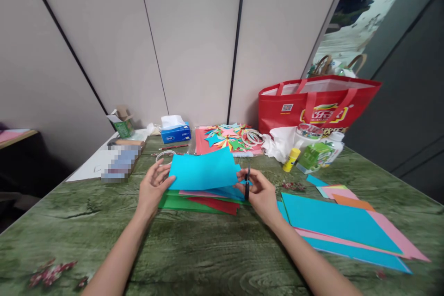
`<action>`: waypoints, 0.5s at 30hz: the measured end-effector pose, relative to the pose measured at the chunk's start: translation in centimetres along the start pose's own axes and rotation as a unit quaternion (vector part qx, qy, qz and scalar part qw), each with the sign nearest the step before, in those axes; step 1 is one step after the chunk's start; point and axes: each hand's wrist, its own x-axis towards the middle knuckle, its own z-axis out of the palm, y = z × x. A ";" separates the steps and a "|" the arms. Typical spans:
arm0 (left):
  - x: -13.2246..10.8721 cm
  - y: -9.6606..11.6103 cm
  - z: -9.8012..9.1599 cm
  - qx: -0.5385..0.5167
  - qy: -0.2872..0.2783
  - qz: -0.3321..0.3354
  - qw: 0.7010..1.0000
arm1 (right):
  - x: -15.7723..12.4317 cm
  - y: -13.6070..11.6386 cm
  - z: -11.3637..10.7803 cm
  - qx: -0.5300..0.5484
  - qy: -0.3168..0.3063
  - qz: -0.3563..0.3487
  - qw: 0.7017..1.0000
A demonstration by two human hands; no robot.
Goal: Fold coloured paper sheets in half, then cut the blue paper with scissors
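Note:
A bright blue sheet of paper (203, 170) is raised a little above the table, slightly curved. My left hand (152, 187) grips its left edge, thumb in front and fingers behind. On the other side my right hand (259, 192) is closed round a pair of scissors (247, 185) with dark handles, blades pointing up. Its fingertips are at the sheet's right edge, beside a small blue paper piece. Beneath the raised sheet lie stacked coloured papers, among them a green sheet (187, 203) and a red sheet (222, 205). The stack is partly hidden.
Right of my arm lies a pile of blue and pink paper (340, 219) with small offcuts. Behind stand a yellow glue stick (291, 159), a green carton (310, 157), a red bag (284, 108), paper stars (231, 133) and a blue tissue pack (175, 133).

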 end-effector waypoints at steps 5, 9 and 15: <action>-0.3 1.5 -0.1 -0.093 0.005 -0.036 0.995 | 0.8 -0.8 -0.6 0.012 0.062 -0.014 0.998; -0.6 2.6 -0.5 -0.156 -0.108 -0.095 0.977 | 1.3 -1.3 -1.2 0.028 0.094 -0.015 0.995; -1.7 3.8 -0.3 -0.081 -0.273 -0.092 0.954 | 1.9 -1.8 -2.3 0.031 0.126 -0.049 0.990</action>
